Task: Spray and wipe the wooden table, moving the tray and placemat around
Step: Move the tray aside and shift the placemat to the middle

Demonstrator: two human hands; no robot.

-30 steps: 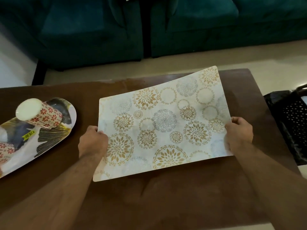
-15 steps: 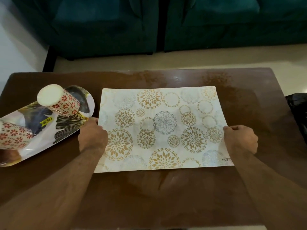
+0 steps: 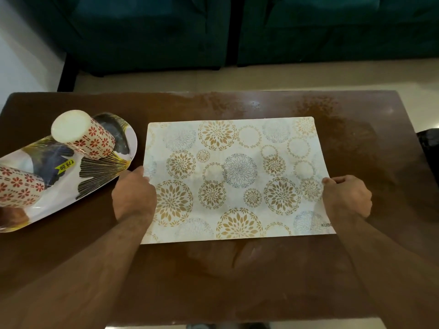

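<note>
Hands [image 3: 134,195] grip thin rectangular placemat [image 3: 237,179]

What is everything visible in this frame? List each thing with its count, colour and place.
wooden table: 1, dark brown, fills the lower frame; patchy sheen near its far edge.
placemat: 1, white with gold and grey floral circles, at the table's centre.
tray: 1, white with black and gold print and a yellow price sticker, at the table's left end.
cups: 2, cream with red flower print, upside down on the tray.
sofa: dark teal, beyond the table.
floor: pale beige, between table and sofa.
black object: 1, cut off at the right edge; cannot tell what it is.
left hand: grips the placemat's left edge.
right hand: grips the placemat's right edge.
</note>
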